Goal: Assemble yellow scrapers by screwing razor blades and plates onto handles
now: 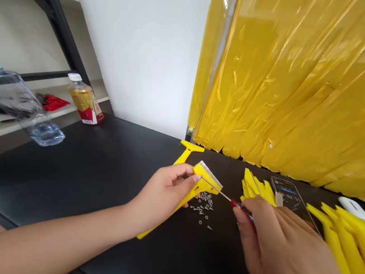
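My left hand [167, 192] is closed around a yellow scraper [201, 183], which it holds tilted above the black table. A metal blade [210, 174] runs along the scraper's head. In my right hand [276, 242] is a screwdriver [236, 203] with a dark and red handle; its thin shaft reaches left to the scraper's head, by my left thumb. Whether the tip sits in a screw is too small to tell. Below the scraper lie several small screws and nuts [204, 209]. Another yellow scraper [189, 147] rests on the table just behind my left hand.
Yellow scraper parts [257, 187] and more yellow handles [351, 244] lie at the right, around a phone [288, 194] and a white case [353, 208]. A drink bottle [85, 99] and a clear bottle [29, 105] stand left. Yellow plastic sheeting [300, 81] hangs behind the table [94, 174].
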`<state>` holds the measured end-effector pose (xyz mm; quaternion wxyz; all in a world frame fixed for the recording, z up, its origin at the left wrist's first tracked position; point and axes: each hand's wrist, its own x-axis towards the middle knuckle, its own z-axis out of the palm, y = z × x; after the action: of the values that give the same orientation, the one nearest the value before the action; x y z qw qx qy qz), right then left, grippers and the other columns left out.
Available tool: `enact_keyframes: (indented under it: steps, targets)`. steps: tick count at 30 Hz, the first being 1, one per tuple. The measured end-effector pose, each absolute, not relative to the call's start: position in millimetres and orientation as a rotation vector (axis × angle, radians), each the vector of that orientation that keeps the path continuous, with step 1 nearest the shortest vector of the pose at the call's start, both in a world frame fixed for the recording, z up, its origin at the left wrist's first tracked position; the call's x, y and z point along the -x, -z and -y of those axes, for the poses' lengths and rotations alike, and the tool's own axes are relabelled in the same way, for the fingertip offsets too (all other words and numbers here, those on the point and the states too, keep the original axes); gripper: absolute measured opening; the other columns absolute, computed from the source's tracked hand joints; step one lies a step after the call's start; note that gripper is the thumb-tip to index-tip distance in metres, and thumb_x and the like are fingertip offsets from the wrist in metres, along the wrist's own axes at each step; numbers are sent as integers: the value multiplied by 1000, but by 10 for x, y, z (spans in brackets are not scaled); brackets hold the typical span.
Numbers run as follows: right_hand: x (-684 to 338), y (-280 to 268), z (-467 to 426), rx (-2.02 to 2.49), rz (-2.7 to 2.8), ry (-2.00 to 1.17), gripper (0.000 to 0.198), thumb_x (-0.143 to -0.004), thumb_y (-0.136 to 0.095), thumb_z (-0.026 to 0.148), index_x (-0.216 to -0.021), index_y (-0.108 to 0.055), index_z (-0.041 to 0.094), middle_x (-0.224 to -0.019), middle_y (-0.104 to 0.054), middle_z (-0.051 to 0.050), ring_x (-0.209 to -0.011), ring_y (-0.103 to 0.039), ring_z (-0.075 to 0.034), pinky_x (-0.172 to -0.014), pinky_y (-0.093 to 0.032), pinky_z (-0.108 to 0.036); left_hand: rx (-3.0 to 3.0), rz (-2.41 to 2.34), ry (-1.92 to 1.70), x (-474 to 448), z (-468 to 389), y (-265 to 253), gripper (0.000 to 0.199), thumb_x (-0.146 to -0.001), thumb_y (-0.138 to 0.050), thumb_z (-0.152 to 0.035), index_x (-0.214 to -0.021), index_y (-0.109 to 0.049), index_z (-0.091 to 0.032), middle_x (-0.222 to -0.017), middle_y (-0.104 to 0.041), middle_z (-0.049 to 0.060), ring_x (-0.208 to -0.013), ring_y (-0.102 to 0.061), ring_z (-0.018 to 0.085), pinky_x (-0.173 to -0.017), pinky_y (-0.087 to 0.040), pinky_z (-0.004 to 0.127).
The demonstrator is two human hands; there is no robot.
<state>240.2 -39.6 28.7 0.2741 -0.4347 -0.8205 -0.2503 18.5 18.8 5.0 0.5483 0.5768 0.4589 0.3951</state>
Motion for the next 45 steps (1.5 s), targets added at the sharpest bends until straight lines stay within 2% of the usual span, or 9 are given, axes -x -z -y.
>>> enact_keyframes:
  steps: [6, 12, 18, 21, 29, 37, 45]
  targets:
    - [-2387, -243, 377, 1200, 2218, 670, 25, -112, -39, 30, -94, -53, 21, -66, -63, 0, -50, -63, -18, -54, -41, -33, -1409, -1114, -938, -180, -222, -28, 29, -97, -63, -49, -94, -67, -21, -90, -74, 4, -86, -74, 25, -60, -58, 29]
    - [-2373, -164, 382, 1218, 2200, 675, 24, -112, -42, 33, -105, -58, 17, -79, -73, -6, -58, -70, -19, -57, -46, -32, -1410, -1117, -943, -172, -229, -16, 29, -97, -63, -49, -95, -67, -21, -91, -75, 5, -87, -74, 25, -61, -58, 29]
    - [-2391, -122, 364, 1248, 2188, 676, 22, -111, -43, 33, -104, -58, 18, -73, -69, -2, -54, -67, -18, -54, -44, -31, -1407, -1110, -958, -168, -235, 8, 29, -97, -63, -49, -95, -67, -21, -90, -75, 5, -86, -74, 24, -61, -57, 28]
    - [-2386, -134, 352, 1252, 2193, 675, 24, -111, -43, 33, -97, -57, 20, -64, -62, 1, -47, -63, -17, -50, -39, -31, -1409, -1121, -960, -175, -230, 5, 29, -97, -63, -49, -94, -67, -21, -89, -74, 4, -85, -74, 23, -60, -57, 28]
    - [-2379, -154, 356, 1236, 2177, 648, 25, -111, -43, 35, -98, -57, 20, -67, -66, 0, -51, -67, -18, -51, -42, -31, -1418, -1115, -959, -177, -236, 12, 29, -98, -63, -49, -95, -67, -21, -90, -75, 4, -85, -73, 23, -61, -57, 28]
    - [-2378, -147, 360, 1246, 2178, 696, 24, -111, -44, 33, -96, -57, 20, -62, -60, 3, -46, -62, -17, -50, -38, -32, -1432, -1112, -953, -170, -233, 20, 29, -98, -63, -50, -96, -68, -21, -90, -74, 4, -85, -72, 23, -62, -57, 28]
    - [-2364, -157, 363, 1261, 2182, 695, 21, -111, -45, 32, -98, -57, 20, -66, -63, 1, -48, -63, -17, -50, -39, -31, -1439, -1114, -962, -170, -222, 1, 28, -98, -63, -49, -96, -67, -21, -88, -73, 3, -82, -71, 21, -61, -56, 27]
